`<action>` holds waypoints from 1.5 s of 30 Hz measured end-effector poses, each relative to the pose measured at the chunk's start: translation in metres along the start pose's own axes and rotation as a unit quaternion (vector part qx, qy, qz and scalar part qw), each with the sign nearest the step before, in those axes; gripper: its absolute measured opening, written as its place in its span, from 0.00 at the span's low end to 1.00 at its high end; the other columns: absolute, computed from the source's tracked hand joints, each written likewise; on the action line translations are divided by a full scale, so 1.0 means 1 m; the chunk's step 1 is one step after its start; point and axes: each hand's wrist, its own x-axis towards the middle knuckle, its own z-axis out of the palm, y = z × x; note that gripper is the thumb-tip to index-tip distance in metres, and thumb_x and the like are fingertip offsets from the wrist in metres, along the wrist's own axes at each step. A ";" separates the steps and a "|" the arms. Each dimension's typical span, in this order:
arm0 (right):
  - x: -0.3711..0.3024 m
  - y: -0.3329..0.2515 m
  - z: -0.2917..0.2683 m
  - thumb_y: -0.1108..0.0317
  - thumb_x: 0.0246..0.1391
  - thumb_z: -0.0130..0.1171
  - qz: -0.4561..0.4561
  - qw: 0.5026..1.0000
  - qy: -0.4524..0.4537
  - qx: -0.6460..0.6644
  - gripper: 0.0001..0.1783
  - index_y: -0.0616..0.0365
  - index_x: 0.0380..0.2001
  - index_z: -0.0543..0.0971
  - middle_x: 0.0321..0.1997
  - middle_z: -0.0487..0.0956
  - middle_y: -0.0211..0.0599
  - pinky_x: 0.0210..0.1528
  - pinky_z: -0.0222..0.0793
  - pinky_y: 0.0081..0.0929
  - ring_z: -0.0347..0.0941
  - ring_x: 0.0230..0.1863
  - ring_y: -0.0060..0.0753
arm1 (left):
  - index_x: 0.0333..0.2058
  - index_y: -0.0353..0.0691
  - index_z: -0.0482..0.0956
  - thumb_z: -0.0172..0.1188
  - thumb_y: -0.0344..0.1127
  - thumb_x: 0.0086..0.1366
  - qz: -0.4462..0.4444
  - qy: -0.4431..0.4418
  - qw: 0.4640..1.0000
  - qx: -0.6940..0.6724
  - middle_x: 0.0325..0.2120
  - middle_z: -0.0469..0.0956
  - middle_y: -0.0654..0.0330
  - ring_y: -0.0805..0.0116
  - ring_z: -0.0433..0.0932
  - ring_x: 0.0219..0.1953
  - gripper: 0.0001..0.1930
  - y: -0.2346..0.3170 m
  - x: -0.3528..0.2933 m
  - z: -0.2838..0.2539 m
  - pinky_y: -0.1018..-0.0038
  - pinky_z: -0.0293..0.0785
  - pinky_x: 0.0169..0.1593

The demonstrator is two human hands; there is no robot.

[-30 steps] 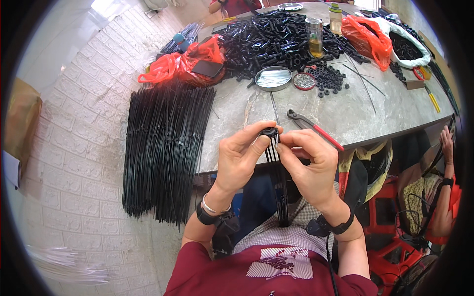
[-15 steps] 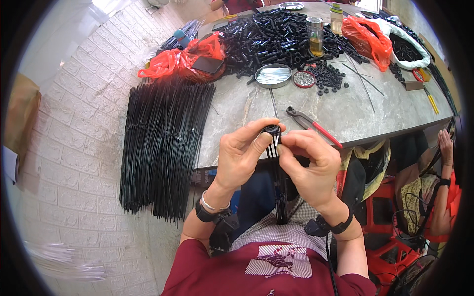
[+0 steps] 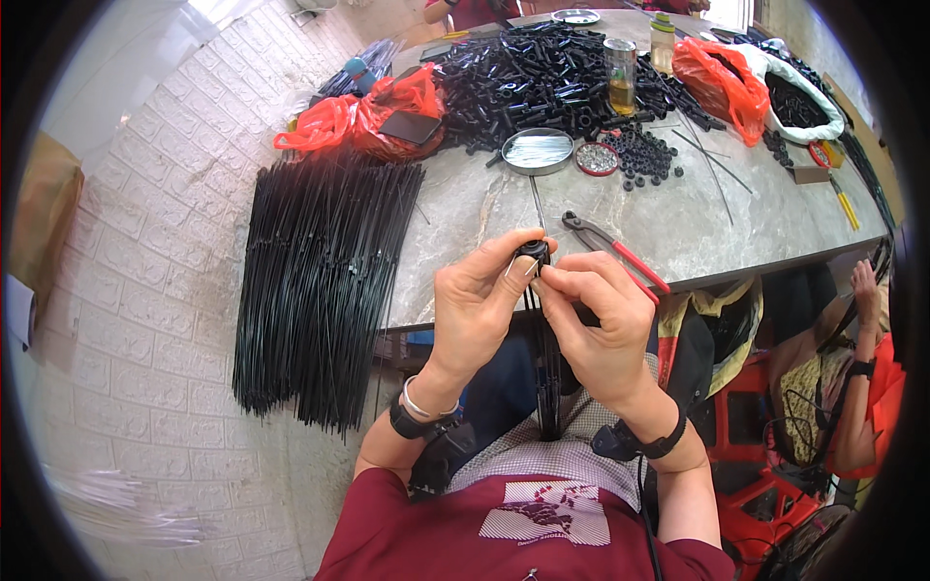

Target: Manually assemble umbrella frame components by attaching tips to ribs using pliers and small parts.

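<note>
In front of my chest, my left hand (image 3: 470, 295) pinches a round black hub (image 3: 534, 249) between thumb and fingers. Thin black ribs (image 3: 547, 387) hang from the hub toward my lap, like part of an umbrella frame. My right hand (image 3: 605, 305) is closed beside it, thumb and forefinger pressed together just below the hub. A short pale wire (image 3: 532, 268) shows at those fingertips, though its ends are partly hidden. Beyond my hands, red-handled pincers (image 3: 620, 254) lie on the table.
A thick bundle of black ribs (image 3: 310, 290) overhangs the table's left edge. Farther back are a dish of pale wires (image 3: 538, 152), a red-rimmed tin (image 3: 596, 159), small black rings (image 3: 647, 157) and heaped black tubes (image 3: 523, 77). Another person's hand (image 3: 867, 286) is at right.
My right fingertips have shifted slightly left, closer in under the hub. The pale wire now lies across near my left thumb tip. My left hand keeps its pinch.
</note>
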 end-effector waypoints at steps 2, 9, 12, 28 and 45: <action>0.000 0.001 0.001 0.82 0.43 0.66 -0.017 1.000 0.000 -0.017 0.08 0.65 0.30 0.79 0.30 0.78 0.41 0.31 0.73 0.26 0.76 0.29 0.35 | 0.49 0.30 0.76 0.56 0.27 0.66 0.001 0.007 1.000 0.011 0.40 0.81 0.52 0.71 0.79 0.43 0.14 0.001 -0.001 0.002 0.77 0.75 0.49; 0.001 0.005 0.002 0.84 0.43 0.64 0.008 1.000 0.015 0.000 0.08 0.65 0.29 0.78 0.31 0.78 0.40 0.27 0.74 0.23 0.77 0.28 0.32 | 0.53 0.30 0.73 0.57 0.27 0.65 0.035 0.001 0.994 0.104 0.42 0.81 0.52 0.70 0.78 0.44 0.18 0.005 -0.005 0.002 0.76 0.74 0.51; 0.001 0.002 0.000 0.83 0.44 0.64 0.014 1.000 0.008 0.000 0.08 0.65 0.30 0.78 0.32 0.78 0.40 0.29 0.76 0.21 0.78 0.29 0.30 | 0.54 0.29 0.71 0.58 0.26 0.64 0.066 -0.022 0.984 0.161 0.42 0.80 0.52 0.70 0.78 0.45 0.20 0.010 -0.005 0.000 0.76 0.74 0.50; -0.008 -0.012 -0.008 0.81 0.49 0.63 0.186 0.952 -0.048 0.239 0.11 0.65 0.38 0.79 0.31 0.78 0.33 0.33 0.77 0.18 0.77 0.33 0.21 | 0.50 0.31 0.71 0.59 0.26 0.63 0.058 -0.095 0.990 -0.087 0.40 0.79 0.51 0.64 0.78 0.45 0.16 -0.004 -0.010 -0.032 0.70 0.75 0.51; -0.011 0.019 -0.013 0.76 0.54 0.59 0.152 0.971 -0.136 0.127 0.14 0.67 0.45 0.79 0.32 0.81 0.39 0.31 0.72 0.18 0.77 0.32 0.19 | 0.53 0.32 0.73 0.62 0.22 0.60 0.021 -0.087 0.994 0.062 0.42 0.80 0.52 0.71 0.79 0.44 0.21 0.001 0.015 -0.009 0.77 0.76 0.48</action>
